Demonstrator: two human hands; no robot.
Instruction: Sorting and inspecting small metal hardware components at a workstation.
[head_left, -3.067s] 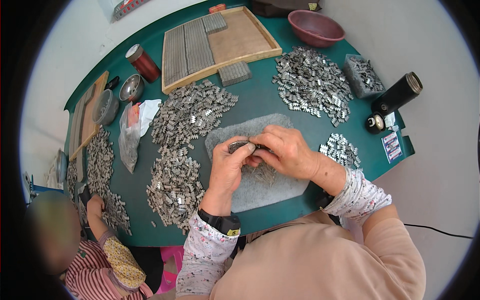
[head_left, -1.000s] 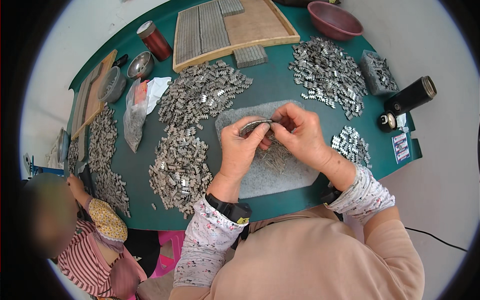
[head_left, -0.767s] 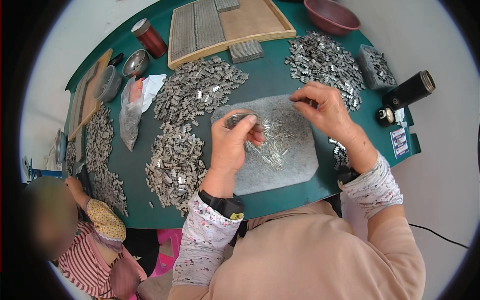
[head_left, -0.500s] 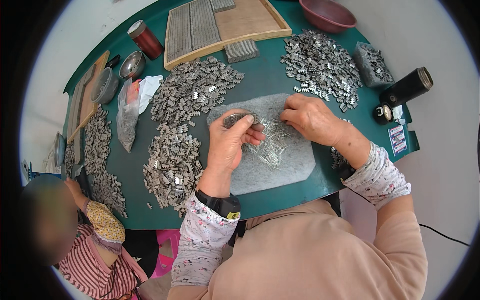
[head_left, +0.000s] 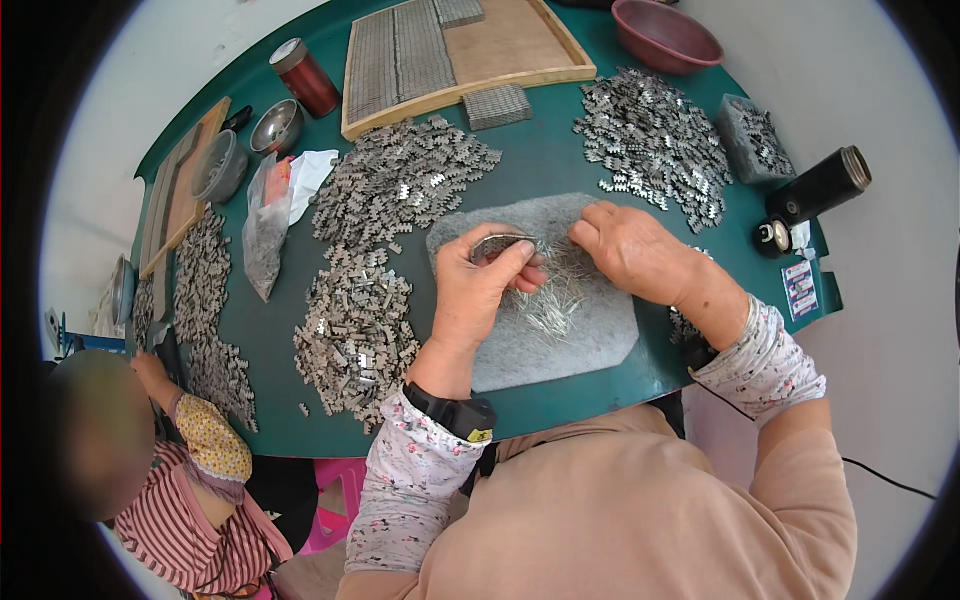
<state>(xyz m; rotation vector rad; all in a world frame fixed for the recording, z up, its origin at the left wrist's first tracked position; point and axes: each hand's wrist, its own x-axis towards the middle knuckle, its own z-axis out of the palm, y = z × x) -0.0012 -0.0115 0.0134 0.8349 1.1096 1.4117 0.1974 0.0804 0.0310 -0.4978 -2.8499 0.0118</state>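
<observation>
My left hand (head_left: pixel 468 300) is closed around a curved strip of linked metal pieces (head_left: pixel 497 241), which arches between thumb and fingers. My right hand (head_left: pixel 640 255) is held just right of it, its thumb and fingertips pinched together. Whatever those fingertips hold, if anything, is too small to make out. Both hands are above a grey felt pad (head_left: pixel 590 355). Thin silvery pins (head_left: pixel 553 310) lie scattered on the pad, below and between the hands.
Heaps of toothed metal pieces (head_left: pixel 400 180) lie left, with another heap (head_left: pixel 655 135) at far right. Behind stands a wooden tray (head_left: pixel 520 45) partly filled with strips. A black flask (head_left: pixel 820 187) and a clear tub (head_left: pixel 755 140) stand right. A co-worker's hand (head_left: pixel 152 375) is at far left.
The whole view has shifted slightly, so the table sits a little further right. The strip in my left hand now shows a more open arch. My right fingertips remain pinched.
</observation>
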